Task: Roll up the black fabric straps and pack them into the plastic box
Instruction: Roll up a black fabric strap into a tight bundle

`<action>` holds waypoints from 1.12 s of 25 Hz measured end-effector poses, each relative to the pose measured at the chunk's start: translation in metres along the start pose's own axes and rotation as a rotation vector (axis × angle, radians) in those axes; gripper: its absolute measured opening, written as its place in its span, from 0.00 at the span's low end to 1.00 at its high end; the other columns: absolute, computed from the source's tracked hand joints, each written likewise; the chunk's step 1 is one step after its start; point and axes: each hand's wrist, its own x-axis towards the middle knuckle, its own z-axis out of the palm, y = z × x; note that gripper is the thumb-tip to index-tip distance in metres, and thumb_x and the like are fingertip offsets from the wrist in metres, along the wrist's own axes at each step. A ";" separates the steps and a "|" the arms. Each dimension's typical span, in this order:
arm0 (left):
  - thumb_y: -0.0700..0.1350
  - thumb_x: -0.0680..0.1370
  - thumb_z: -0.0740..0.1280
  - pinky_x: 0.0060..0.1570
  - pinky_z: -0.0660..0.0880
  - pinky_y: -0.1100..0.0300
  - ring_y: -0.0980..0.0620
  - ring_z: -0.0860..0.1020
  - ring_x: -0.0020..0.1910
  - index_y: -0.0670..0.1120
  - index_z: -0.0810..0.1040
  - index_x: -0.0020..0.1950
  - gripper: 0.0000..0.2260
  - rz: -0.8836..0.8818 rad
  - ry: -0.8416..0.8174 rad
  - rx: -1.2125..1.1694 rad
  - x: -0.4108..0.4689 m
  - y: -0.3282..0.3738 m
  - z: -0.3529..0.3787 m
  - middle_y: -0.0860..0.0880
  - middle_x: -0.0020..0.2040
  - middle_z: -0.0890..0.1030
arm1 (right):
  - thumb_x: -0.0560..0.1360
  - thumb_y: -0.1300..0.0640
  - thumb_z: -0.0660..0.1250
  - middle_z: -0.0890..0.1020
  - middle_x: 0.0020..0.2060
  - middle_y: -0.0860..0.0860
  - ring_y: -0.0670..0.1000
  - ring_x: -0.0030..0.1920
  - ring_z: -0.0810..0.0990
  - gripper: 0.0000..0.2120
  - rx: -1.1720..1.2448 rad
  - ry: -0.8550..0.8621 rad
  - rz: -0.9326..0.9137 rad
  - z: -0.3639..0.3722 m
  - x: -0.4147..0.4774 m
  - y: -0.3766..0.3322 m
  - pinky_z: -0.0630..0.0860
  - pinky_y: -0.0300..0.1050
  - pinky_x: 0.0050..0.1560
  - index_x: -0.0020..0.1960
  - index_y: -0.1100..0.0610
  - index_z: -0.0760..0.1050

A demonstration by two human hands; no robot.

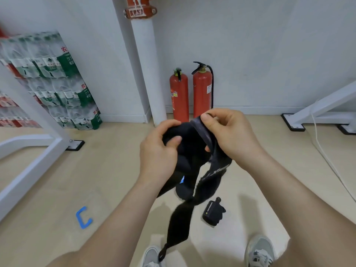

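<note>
I hold a long black fabric strap (192, 151) at chest height, partly wound at its top. My left hand (159, 149) grips the wound bundle, thumb pressed on its front. My right hand (227, 132) pinches the strap's upper edge between thumb and fingers. The loose tail (179, 222) hangs twisted toward the floor and ends in a small loop near my shoes. A rolled black strap (212, 211) lies on the floor to the right of the tail. No plastic box is in view.
Two red fire extinguishers (190, 93) stand against the wall beside a white pipe (146, 64). Stacked packs of bottled water (57, 83) lean at left. White frame legs (38, 151) cross left and right. A blue marker (83, 217) sits on the beige floor.
</note>
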 end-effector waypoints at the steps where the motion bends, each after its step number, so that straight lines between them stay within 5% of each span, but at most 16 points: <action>1: 0.36 0.77 0.67 0.55 0.73 0.64 0.57 0.79 0.52 0.62 0.77 0.53 0.19 -0.014 0.071 0.076 0.005 0.000 -0.003 0.62 0.47 0.81 | 0.82 0.56 0.64 0.78 0.24 0.48 0.47 0.22 0.75 0.12 0.055 0.042 -0.034 -0.003 0.000 -0.003 0.72 0.38 0.25 0.41 0.54 0.80; 3: 0.37 0.79 0.64 0.52 0.70 0.64 0.53 0.77 0.51 0.60 0.77 0.54 0.17 -0.075 0.098 0.170 0.009 -0.004 -0.008 0.59 0.45 0.79 | 0.82 0.57 0.63 0.73 0.20 0.45 0.46 0.18 0.70 0.12 0.237 0.068 0.007 -0.007 0.002 -0.006 0.66 0.35 0.21 0.41 0.57 0.77; 5: 0.36 0.79 0.63 0.55 0.71 0.62 0.54 0.78 0.53 0.60 0.81 0.47 0.17 -0.026 -0.096 0.203 0.004 -0.004 -0.007 0.59 0.46 0.81 | 0.82 0.56 0.62 0.75 0.23 0.46 0.46 0.20 0.72 0.12 0.358 0.060 0.085 -0.003 0.001 -0.004 0.68 0.36 0.23 0.41 0.57 0.78; 8: 0.38 0.80 0.61 0.57 0.75 0.56 0.56 0.82 0.52 0.53 0.87 0.44 0.16 -0.122 -0.466 -0.022 -0.006 0.006 0.000 0.55 0.47 0.85 | 0.81 0.55 0.65 0.85 0.37 0.54 0.54 0.37 0.84 0.11 0.302 0.133 0.086 0.011 0.004 0.009 0.82 0.50 0.44 0.45 0.57 0.83; 11: 0.59 0.80 0.62 0.54 0.75 0.54 0.57 0.82 0.47 0.46 0.86 0.47 0.19 -0.247 -0.622 -0.210 -0.005 0.005 0.002 0.52 0.45 0.85 | 0.80 0.53 0.66 0.87 0.43 0.55 0.60 0.50 0.85 0.11 0.285 0.250 0.072 0.020 0.007 0.014 0.80 0.61 0.57 0.44 0.54 0.84; 14: 0.58 0.80 0.64 0.50 0.78 0.48 0.46 0.82 0.40 0.38 0.82 0.43 0.23 -0.069 -0.469 -0.114 -0.005 0.003 0.005 0.43 0.39 0.83 | 0.79 0.54 0.68 0.87 0.45 0.55 0.57 0.48 0.86 0.08 0.375 0.184 0.173 0.014 0.008 0.014 0.83 0.55 0.51 0.48 0.57 0.84; 16: 0.53 0.82 0.61 0.51 0.80 0.47 0.44 0.84 0.44 0.41 0.84 0.44 0.20 -0.087 -0.396 -0.156 -0.004 0.009 0.002 0.43 0.42 0.86 | 0.78 0.56 0.69 0.87 0.43 0.53 0.51 0.42 0.86 0.07 0.328 -0.033 0.225 0.006 0.004 0.012 0.82 0.42 0.40 0.51 0.59 0.83; 18: 0.53 0.83 0.60 0.47 0.81 0.51 0.46 0.85 0.44 0.44 0.86 0.45 0.19 -0.128 -0.416 -0.207 -0.003 0.014 -0.003 0.45 0.43 0.86 | 0.78 0.60 0.68 0.87 0.42 0.53 0.49 0.42 0.86 0.06 0.288 -0.145 0.171 0.002 0.000 0.010 0.80 0.40 0.40 0.51 0.61 0.82; 22: 0.38 0.82 0.62 0.57 0.78 0.48 0.45 0.82 0.56 0.52 0.86 0.52 0.14 -0.246 -0.256 -0.391 0.012 0.004 -0.014 0.48 0.54 0.85 | 0.79 0.63 0.65 0.80 0.44 0.59 0.55 0.43 0.80 0.11 0.475 -0.009 0.101 -0.013 0.003 0.004 0.77 0.47 0.47 0.54 0.72 0.75; 26: 0.27 0.77 0.62 0.61 0.78 0.50 0.55 0.80 0.59 0.62 0.79 0.59 0.28 -0.163 -0.134 -0.339 0.015 0.001 -0.015 0.54 0.59 0.82 | 0.79 0.64 0.60 0.71 0.35 0.57 0.43 0.23 0.73 0.06 0.627 -0.143 0.187 -0.022 -0.003 -0.009 0.70 0.34 0.25 0.55 0.64 0.73; 28: 0.27 0.78 0.63 0.59 0.79 0.47 0.53 0.81 0.58 0.62 0.75 0.64 0.29 -0.131 -0.148 -0.318 0.013 0.002 -0.011 0.51 0.59 0.81 | 0.80 0.64 0.60 0.74 0.38 0.60 0.46 0.28 0.77 0.08 0.590 -0.166 0.202 -0.008 -0.003 -0.004 0.75 0.36 0.29 0.56 0.66 0.74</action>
